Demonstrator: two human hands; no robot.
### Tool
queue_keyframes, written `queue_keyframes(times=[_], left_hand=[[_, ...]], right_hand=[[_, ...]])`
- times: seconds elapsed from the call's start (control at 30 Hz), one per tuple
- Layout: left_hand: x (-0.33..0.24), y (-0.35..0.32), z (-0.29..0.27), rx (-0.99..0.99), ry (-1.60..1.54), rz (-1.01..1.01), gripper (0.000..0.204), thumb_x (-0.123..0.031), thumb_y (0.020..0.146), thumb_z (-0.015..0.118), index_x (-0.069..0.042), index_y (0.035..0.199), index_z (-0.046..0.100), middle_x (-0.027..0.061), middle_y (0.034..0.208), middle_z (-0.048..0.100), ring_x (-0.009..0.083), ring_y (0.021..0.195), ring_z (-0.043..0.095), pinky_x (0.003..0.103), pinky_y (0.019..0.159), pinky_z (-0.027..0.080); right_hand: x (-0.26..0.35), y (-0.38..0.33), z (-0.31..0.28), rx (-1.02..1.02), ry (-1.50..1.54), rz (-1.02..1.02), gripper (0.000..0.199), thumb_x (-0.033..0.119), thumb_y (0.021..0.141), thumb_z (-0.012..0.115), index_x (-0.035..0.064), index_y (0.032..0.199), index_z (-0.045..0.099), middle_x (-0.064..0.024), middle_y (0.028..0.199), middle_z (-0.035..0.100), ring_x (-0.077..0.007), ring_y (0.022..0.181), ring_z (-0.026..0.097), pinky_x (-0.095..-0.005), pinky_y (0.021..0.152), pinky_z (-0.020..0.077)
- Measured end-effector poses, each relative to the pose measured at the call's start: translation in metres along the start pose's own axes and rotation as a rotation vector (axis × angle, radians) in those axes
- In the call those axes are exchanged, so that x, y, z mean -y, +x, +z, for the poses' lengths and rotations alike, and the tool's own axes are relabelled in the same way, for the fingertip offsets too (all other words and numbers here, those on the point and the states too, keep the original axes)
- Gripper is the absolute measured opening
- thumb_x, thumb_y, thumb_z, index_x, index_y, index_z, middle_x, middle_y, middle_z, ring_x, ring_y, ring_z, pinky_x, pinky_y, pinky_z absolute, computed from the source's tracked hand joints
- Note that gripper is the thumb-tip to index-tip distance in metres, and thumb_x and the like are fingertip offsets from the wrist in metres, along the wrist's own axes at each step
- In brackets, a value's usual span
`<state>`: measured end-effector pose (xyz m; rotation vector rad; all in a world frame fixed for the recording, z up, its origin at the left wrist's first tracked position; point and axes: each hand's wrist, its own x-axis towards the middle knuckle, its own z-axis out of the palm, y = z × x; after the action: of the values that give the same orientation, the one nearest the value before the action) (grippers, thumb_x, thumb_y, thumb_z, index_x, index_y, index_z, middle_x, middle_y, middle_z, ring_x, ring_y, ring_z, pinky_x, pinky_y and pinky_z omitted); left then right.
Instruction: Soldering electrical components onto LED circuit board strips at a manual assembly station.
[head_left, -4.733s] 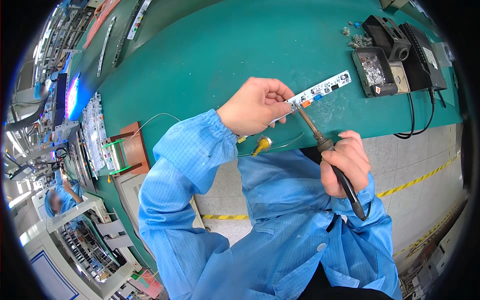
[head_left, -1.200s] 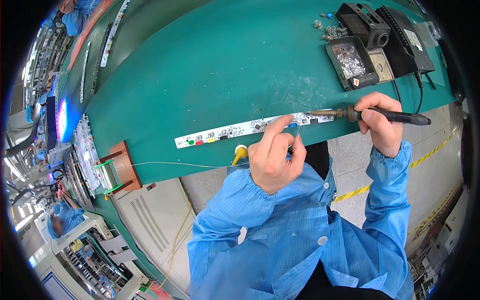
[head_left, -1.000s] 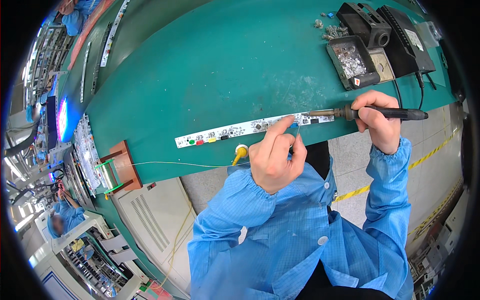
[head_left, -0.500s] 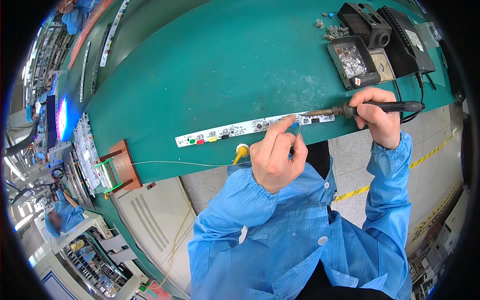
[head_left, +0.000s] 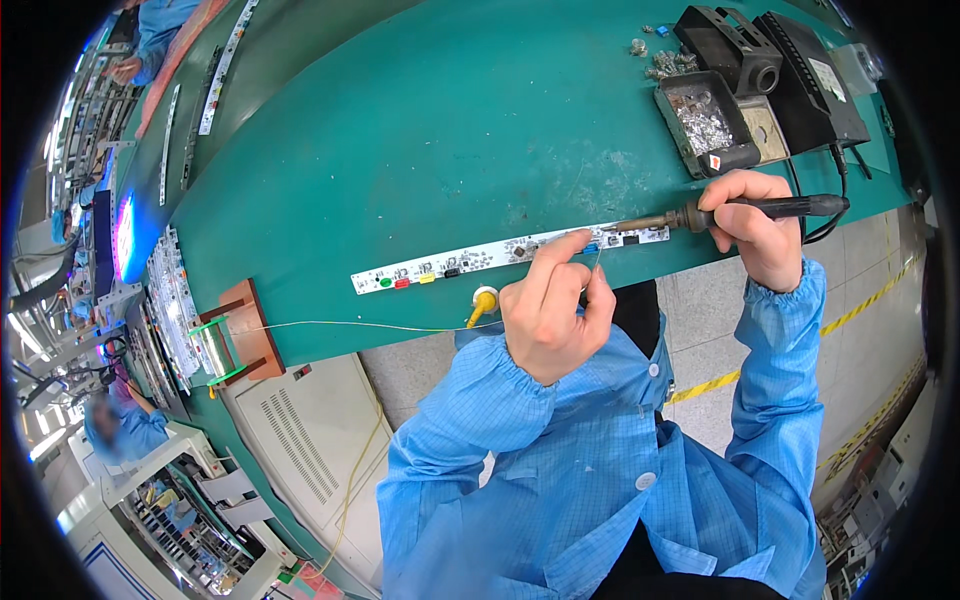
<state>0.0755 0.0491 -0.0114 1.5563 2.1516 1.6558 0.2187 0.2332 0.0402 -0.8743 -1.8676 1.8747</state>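
A long narrow white circuit board (head_left: 470, 261) lies along the near edge of the green bench (head_left: 420, 150). My right hand (head_left: 750, 225) grips a black-handled soldering iron (head_left: 770, 208), its tip laid on the board's right end. My left hand (head_left: 555, 310) pinches a thin solder wire (head_left: 380, 326) and holds its end up at the board near the iron tip, forefinger resting on the board. The wire runs left to a spool (head_left: 215, 345) on a small wooden stand.
A black soldering station and iron holder (head_left: 770, 70) with a tray of solder scraps (head_left: 700, 120) stand at the far right. A yellow knob (head_left: 484, 300) sticks out below the bench edge. Stacks of boards (head_left: 170, 300) lie at the left; other blue-coated workers sit far left.
4.7 s ago my left hand held the board lifted while the iron pointed up at it. Now the board lies flat; over the last second the iron tip slid slightly left along it.
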Motion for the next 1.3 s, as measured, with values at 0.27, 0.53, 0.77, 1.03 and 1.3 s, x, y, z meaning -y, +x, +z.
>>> queue_keyframes(times=[0.27,0.53,0.77,1.03,1.3], left_hand=[[0.0,-0.001,0.0,0.019,0.005,-0.008,0.017,0.006,0.069,0.069,-0.001,0.069,0.053,0.0155,0.096,0.066,0.0125,0.051,0.057,0.024,0.042,0.043],[0.001,0.001,0.0,0.013,0.017,-0.008,0.016,0.005,0.069,0.07,-0.001,0.069,0.056,0.0139,0.095,0.065,0.0174,0.053,0.059,0.027,0.043,0.045],[0.003,0.002,0.002,-0.023,0.017,0.031,0.013,0.003,0.069,0.07,-0.001,0.07,0.057,0.0127,0.094,0.064,0.0195,0.049,0.058,0.03,0.042,0.045],[0.0,0.002,0.001,0.003,-0.015,-0.011,0.013,0.004,0.068,0.069,-0.001,0.068,0.057,0.0141,0.095,0.064,0.0194,0.048,0.058,0.03,0.041,0.045],[0.0,0.0,-0.005,-0.015,0.022,-0.038,0.015,0.005,0.066,0.07,-0.002,0.067,0.057,0.0159,0.097,0.064,0.0205,0.06,0.063,0.028,0.046,0.047]], right_hand=[[0.0,0.0,-0.001,-0.006,0.002,0.009,0.02,0.011,0.07,0.054,-0.002,0.081,0.065,-0.0055,0.066,0.058,-0.0099,0.049,0.049,-0.0232,0.045,0.0375],[-0.001,0.002,-0.002,0.024,-0.014,-0.019,0.021,0.011,0.069,0.054,-0.0021,0.08,0.064,-0.006,0.067,0.059,-0.0101,0.051,0.049,-0.0236,0.046,0.0382],[-0.003,0.001,-0.004,0.024,-0.015,-0.022,0.02,0.011,0.069,0.054,-0.0024,0.08,0.064,-0.0067,0.069,0.059,-0.0102,0.051,0.048,-0.0239,0.047,0.0379],[-0.004,-0.003,-0.004,-0.014,0.007,-0.018,0.021,0.011,0.071,0.055,-0.0024,0.083,0.064,-0.0063,0.071,0.058,-0.01,0.053,0.048,-0.0233,0.048,0.0373],[-0.031,-0.041,0.022,-0.506,-0.11,-0.401,0.024,0.013,0.09,0.051,-0.005,0.104,0.06,-0.0152,0.088,0.06,-0.0173,0.067,0.052,-0.0282,0.065,0.0434]])
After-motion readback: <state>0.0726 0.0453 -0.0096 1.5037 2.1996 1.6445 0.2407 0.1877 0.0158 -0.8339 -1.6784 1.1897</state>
